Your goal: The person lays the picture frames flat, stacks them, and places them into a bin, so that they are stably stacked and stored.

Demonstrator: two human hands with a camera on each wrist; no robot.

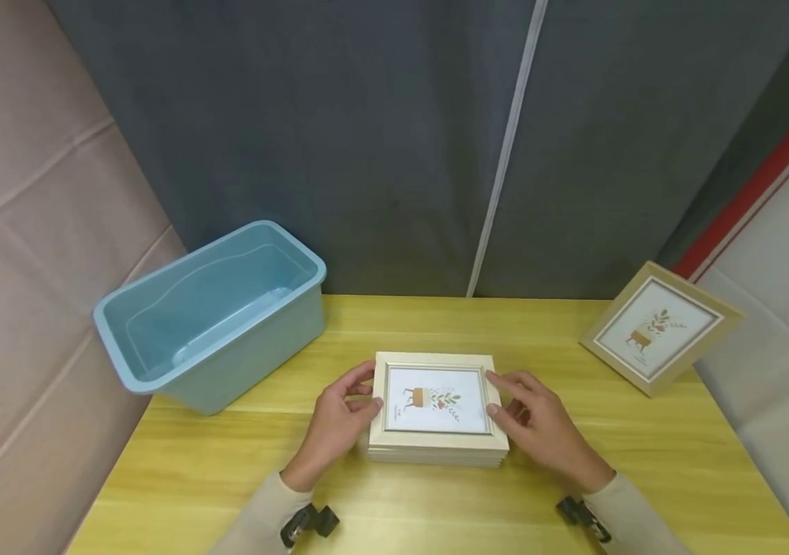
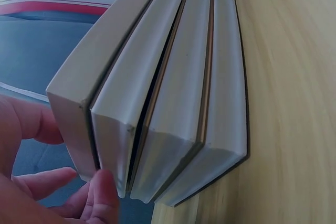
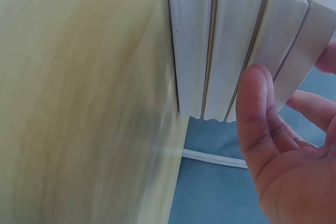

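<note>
A stack of several cream picture frames (image 1: 436,456) lies on the table, the top picture frame (image 1: 432,439) face up with a plant-in-pot print. My left hand (image 1: 340,412) grips its left side, thumb at the front face and fingers along the edge. On the opposite side, my right hand (image 1: 540,420) holds the same frame, thumb and index finger at its right border. In the left wrist view, fingers (image 2: 102,195) reach the side of the upper frames (image 2: 107,61). The right wrist view has fingers (image 3: 254,103) against the stacked edges (image 3: 236,40).
A blue plastic bin (image 1: 256,347) stands at the back left of the wooden table (image 1: 540,509). At the back right, another picture frame (image 1: 654,331) stands tilted, showing a similar print. A dark curtain (image 1: 367,154) hangs behind the table.
</note>
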